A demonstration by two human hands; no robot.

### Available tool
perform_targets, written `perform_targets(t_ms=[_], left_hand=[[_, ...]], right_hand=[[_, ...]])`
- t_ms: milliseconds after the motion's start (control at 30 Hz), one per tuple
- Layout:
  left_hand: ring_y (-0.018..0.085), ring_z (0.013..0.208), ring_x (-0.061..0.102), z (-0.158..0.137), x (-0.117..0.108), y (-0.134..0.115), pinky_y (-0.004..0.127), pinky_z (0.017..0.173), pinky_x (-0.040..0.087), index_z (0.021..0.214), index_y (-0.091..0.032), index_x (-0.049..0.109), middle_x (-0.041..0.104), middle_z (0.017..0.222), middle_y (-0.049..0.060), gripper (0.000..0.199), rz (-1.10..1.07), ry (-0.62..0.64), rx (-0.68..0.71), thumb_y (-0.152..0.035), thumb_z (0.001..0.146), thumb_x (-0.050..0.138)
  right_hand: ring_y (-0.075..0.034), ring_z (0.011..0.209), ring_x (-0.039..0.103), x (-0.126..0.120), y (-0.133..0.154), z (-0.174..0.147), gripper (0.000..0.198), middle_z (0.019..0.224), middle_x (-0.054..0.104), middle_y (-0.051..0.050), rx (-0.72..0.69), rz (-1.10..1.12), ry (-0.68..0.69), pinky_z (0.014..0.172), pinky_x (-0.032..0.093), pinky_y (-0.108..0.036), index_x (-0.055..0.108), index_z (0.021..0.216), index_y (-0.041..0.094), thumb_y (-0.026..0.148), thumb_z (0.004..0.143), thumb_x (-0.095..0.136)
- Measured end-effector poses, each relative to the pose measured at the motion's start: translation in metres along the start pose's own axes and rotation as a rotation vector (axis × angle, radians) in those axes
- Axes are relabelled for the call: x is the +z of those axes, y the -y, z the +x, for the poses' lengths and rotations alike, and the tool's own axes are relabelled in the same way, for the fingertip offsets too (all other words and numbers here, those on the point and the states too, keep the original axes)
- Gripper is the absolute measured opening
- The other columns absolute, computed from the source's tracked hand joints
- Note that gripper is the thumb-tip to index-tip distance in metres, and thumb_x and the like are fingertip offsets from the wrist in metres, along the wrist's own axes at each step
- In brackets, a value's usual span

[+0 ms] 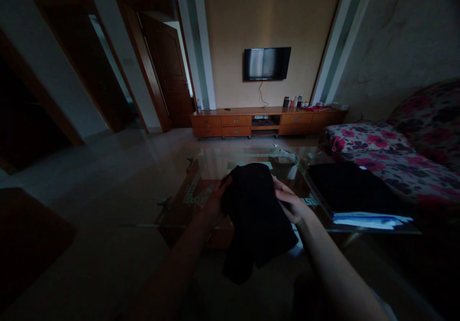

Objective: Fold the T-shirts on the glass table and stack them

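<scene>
A black garment (258,211), partly folded, hangs between my two hands above the near edge of a glass coffee table (172,215). My left hand (216,200) grips its left side, the fingers partly hidden by the dark cloth. On the opposite side, my right hand (290,200) holds the upper right edge, thumb and fingers closed on the fabric. The lower part of the cloth droops toward me, with one piece dangling on the left. What kind of garment it is cannot be made out in the dim light.
Folded dark cloth (352,187) lies on the table's right side, over white and blue items (370,220). A flowered sofa (381,143) stands to the right. Beyond the table are a low wooden TV cabinet (237,122) and a wall-mounted television (266,63). Wooden doors line the left.
</scene>
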State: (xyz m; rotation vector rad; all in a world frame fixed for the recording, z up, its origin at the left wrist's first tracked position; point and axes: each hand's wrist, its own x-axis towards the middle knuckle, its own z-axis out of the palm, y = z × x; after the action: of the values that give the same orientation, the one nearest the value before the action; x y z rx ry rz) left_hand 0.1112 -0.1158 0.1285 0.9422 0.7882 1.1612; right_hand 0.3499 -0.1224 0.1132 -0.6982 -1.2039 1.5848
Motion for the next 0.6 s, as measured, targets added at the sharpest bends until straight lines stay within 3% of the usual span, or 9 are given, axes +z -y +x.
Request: perform_targets(t_ms=[133, 233, 367, 500, 600], left_hand=[[0.031, 0.116, 0.066, 0.006, 0.0, -0.001, 0.043, 0.098, 0.053, 0.102, -0.02, 0.071, 0.076, 0.112, 0.01, 0.046, -0.166, -0.073, -0.058, -0.061, 0.083, 0.063], [0.029, 0.115, 0.067, 0.009, -0.003, -0.004, 0.044, 0.097, 0.054, 0.107, -0.022, 0.07, 0.076, 0.113, 0.008, 0.043, -0.218, -0.102, 0.004, -0.056, 0.084, 0.059], [0.03, 0.11, 0.069, 0.006, -0.001, -0.006, 0.045, 0.093, 0.054, 0.104, -0.02, 0.071, 0.077, 0.107, 0.008, 0.044, -0.133, -0.006, -0.022, -0.055, 0.083, 0.053], [0.029, 0.1, 0.071, 0.004, 0.0, -0.001, 0.038, 0.084, 0.054, 0.103, -0.022, 0.071, 0.077, 0.098, 0.003, 0.035, 0.05, 0.013, -0.033, -0.042, 0.074, 0.065], [0.023, 0.089, 0.071, 0.008, -0.005, 0.002, 0.031, 0.076, 0.052, 0.101, -0.023, 0.071, 0.076, 0.092, 0.0, 0.034, 0.166, -0.059, 0.013, -0.035, 0.07, 0.072]], right_hand=[[-0.028, 0.131, 0.058, 0.008, 0.002, 0.008, 0.104, 0.161, 0.04, -0.008, -0.083, -0.061, -0.118, 0.112, 0.043, -0.05, 0.023, 0.16, 0.043, 0.051, 0.074, 0.081], [-0.026, 0.133, 0.055, 0.013, 0.002, 0.012, 0.088, 0.162, 0.039, -0.005, -0.145, -0.23, -0.153, 0.112, 0.042, -0.046, 0.041, 0.153, 0.041, 0.048, 0.075, 0.083], [-0.023, 0.11, 0.064, 0.015, -0.002, 0.018, 0.053, 0.12, 0.071, -0.005, -0.218, -0.383, -0.207, 0.099, 0.05, -0.037, 0.07, 0.12, 0.025, 0.054, 0.076, 0.079], [-0.017, 0.078, 0.063, 0.006, -0.009, 0.023, 0.04, 0.082, 0.071, 0.0, -0.217, -0.37, -0.353, 0.073, 0.049, -0.027, 0.072, 0.084, 0.02, 0.059, 0.076, 0.074], [-0.016, 0.068, 0.059, -0.006, -0.013, 0.024, 0.037, 0.072, 0.068, 0.002, -0.172, -0.269, -0.486, 0.063, 0.046, -0.025, 0.069, 0.079, 0.02, 0.056, 0.072, 0.074]])
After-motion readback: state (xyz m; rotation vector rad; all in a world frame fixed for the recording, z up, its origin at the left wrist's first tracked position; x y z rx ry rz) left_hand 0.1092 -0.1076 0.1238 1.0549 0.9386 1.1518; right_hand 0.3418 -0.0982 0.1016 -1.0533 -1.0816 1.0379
